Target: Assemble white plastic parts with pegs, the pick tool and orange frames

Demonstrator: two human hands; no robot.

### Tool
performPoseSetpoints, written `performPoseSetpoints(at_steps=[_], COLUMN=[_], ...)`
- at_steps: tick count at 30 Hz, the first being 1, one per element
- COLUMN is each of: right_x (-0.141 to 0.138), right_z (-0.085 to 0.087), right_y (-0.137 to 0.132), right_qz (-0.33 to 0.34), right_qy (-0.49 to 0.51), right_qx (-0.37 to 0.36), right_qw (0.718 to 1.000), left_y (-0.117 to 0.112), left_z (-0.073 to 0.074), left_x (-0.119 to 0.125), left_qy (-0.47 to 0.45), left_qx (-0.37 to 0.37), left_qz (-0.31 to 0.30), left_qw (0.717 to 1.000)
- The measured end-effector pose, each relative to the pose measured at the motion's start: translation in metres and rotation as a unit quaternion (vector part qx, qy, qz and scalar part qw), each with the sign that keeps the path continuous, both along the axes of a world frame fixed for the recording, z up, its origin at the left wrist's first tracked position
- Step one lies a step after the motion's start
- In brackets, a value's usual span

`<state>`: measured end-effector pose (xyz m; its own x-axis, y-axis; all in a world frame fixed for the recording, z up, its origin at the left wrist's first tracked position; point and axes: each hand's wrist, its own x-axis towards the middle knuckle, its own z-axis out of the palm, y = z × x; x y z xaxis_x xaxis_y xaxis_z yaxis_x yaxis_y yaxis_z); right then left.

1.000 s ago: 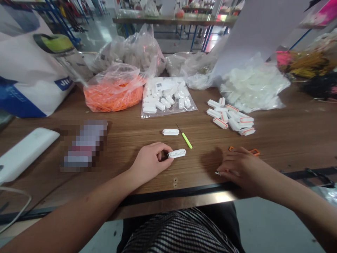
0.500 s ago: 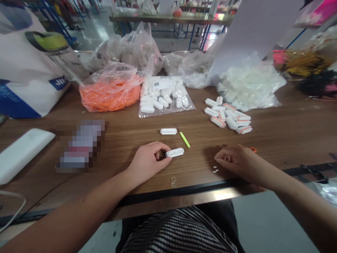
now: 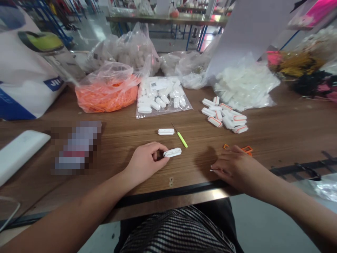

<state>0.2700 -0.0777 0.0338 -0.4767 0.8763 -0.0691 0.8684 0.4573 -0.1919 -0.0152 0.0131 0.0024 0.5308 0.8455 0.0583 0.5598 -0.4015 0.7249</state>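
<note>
My left hand (image 3: 147, 161) rests on the wooden table (image 3: 276, 140) and pinches the end of a small white toothed connector (image 3: 172, 152). My right hand (image 3: 234, 165) lies flat, fingers pressed down over tiny white pieces (image 3: 211, 170) near the table's front edge. Orange frames (image 3: 246, 149) peek out just beyond its fingers. A second white connector (image 3: 166, 131) and a green-handled pick (image 3: 181, 138) lie a little farther away, between the hands.
A pile of white connectors with orange frames (image 3: 225, 116) sits right of centre. Behind are a clear bag of white parts (image 3: 160, 96), a bag of orange parts (image 3: 106, 93), a white plastic heap (image 3: 244, 86), and a white box (image 3: 19, 151) at left.
My right hand lifted into a loose pinch, baring small white pieces, then flattened over them again. The left hand kept its hold on the connector.
</note>
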Motion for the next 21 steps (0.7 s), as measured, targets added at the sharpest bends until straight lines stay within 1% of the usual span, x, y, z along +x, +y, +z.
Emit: performPoseSetpoints(at_steps=[3, 6, 8, 10, 13, 17, 21], right_x=[0.005, 0.010, 0.013, 0.014, 0.017, 0.020, 0.019], right_z=[-0.002, -0.002, 0.000, 0.003, 0.004, -0.003, -0.011], right_y=[0.001, 0.001, 0.001, 0.000, -0.002, -0.004, -0.009], right_qz=[-0.053, -0.127, -0.154, -0.150, -0.125, -0.110, -0.128], right_qy=[-0.002, 0.026, 0.053, 0.078, 0.113, 0.128, 0.114], right_qx=[-0.023, -0.077, -0.105, -0.114, -0.100, -0.072, -0.032], right_qw=[0.998, 0.989, 0.981, 0.979, 0.981, 0.983, 0.985], left_y=[0.000, 0.000, 0.000, 0.000, 0.000, 0.000, -0.001], left_z=[0.001, 0.001, 0.001, 0.000, -0.001, -0.001, -0.001], left_x=[0.000, 0.001, 0.001, 0.001, 0.000, -0.001, 0.000], left_qy=[0.001, -0.002, -0.005, -0.005, -0.003, -0.003, -0.005], left_qx=[0.001, 0.004, 0.004, 0.002, 0.001, -0.004, -0.002], left_qz=[-0.001, -0.002, -0.002, -0.001, 0.002, -0.002, 0.000], left_qw=[1.000, 1.000, 1.000, 1.000, 1.000, 1.000, 1.000])
